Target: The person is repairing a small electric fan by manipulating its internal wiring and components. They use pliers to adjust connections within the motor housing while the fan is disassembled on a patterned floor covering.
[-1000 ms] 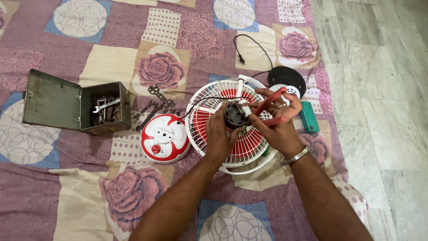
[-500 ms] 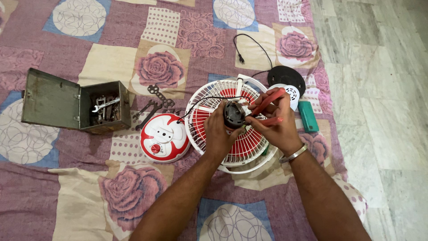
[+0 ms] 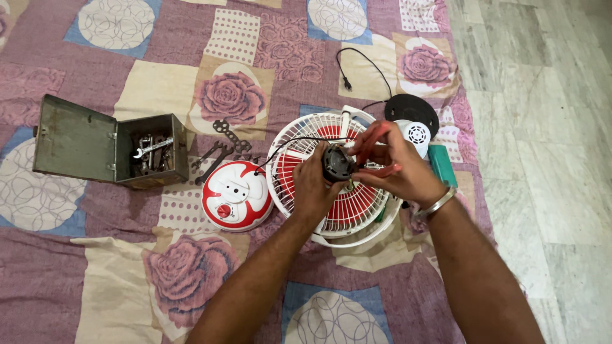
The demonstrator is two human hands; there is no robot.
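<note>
Left hand (image 3: 317, 185) clasps the dark fan motor (image 3: 336, 164) over the white grille (image 3: 306, 130), right hand (image 3: 401, 171) gripping red-handled pliers (image 3: 375, 135) angled up-left toward it.

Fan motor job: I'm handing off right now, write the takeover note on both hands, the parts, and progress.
Left hand: gripping the dark motor above the fan grille.
Right hand: holding red-handled pliers at the motor.
Parts: red-white housing beside the grille, black disc and white cap behind it, wrenches by the open toolbox.
Done: housing off, motor exposed.
Left: pliers work at the motor, seemingly unfinished; the parts still lie apart.
</note>
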